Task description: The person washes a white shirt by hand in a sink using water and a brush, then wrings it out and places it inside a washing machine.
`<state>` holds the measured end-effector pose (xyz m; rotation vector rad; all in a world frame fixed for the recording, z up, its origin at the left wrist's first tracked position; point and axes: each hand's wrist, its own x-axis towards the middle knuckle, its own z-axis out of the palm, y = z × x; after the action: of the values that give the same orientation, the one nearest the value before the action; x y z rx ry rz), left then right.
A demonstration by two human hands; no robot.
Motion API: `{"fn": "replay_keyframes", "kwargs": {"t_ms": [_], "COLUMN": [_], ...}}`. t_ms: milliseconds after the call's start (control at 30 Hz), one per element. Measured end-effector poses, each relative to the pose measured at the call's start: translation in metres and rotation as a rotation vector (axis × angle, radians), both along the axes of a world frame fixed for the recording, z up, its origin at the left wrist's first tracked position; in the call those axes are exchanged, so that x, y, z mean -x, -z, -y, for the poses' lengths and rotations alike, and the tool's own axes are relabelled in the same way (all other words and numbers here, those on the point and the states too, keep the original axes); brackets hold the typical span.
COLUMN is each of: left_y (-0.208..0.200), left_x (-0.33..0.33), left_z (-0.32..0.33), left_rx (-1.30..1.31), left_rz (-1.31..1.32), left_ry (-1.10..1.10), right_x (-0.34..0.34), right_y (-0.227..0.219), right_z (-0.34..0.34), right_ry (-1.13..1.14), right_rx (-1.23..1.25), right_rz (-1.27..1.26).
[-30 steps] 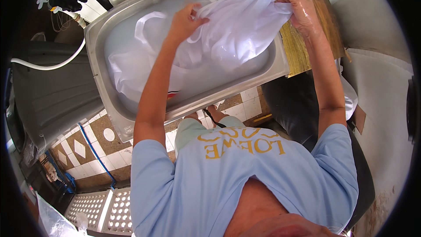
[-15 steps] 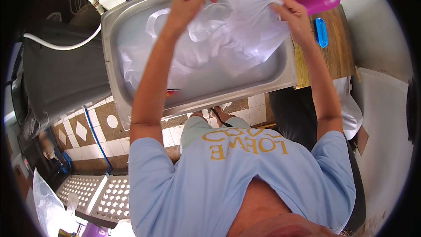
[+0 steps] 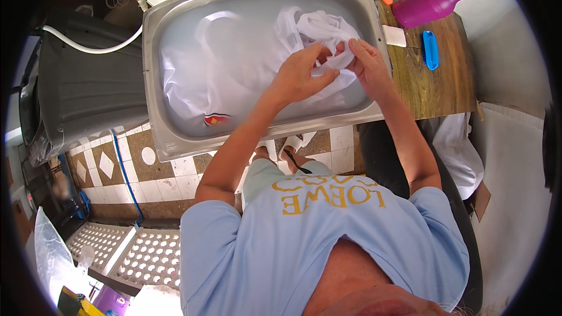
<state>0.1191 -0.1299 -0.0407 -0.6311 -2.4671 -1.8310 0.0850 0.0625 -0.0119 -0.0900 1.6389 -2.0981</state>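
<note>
A bunched white cloth [image 3: 325,26] is lifted partly out of cloudy water at the right end of a metal sink basin [image 3: 153,102]. My right hand [image 3: 370,71] pinches its edge between thumb and fingers. Curved loosely around a fold of the same cloth, my left hand [image 3: 304,75] has its thumb apart from the fingers; some fingertips are hidden in the folds. More white fabric [image 3: 225,82] lies soaked on the left side of the basin. A small red and yellow patch [image 3: 215,119] shows near the front wall.
On the wooden counter [image 3: 418,90] at right are a purple bottle [image 3: 426,7], a blue scrub brush [image 3: 430,50], an orange cap [image 3: 387,0] and a white block [image 3: 394,35]. A white hose [image 3: 93,51] curves at left, over a dark grey surface [image 3: 88,88].
Both hands have come down and toward me, from the far rim to the basin's right middle. The cloth, stretched and raised before, is now gathered lower. The red and yellow patch is in fuller view.
</note>
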Motion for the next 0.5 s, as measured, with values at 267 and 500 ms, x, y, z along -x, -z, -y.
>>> {"fn": "replay_keyframes", "kwargs": {"t_ms": [267,500], "left_y": [0.047,0.072], "left_x": [0.041,0.065], "left_z": [0.016,0.035], "left_rx": [0.403,0.128], "left_rz": [0.024,0.139], "left_ry": [-0.529,-0.511], "right_x": [-0.038,0.019], "right_y": [-0.006,-0.018], "right_z": [0.016,0.007], "right_ry": [-0.077,-0.436], "right_rx": [-0.1,-1.31], "right_rz": [-0.138,-0.519]}}
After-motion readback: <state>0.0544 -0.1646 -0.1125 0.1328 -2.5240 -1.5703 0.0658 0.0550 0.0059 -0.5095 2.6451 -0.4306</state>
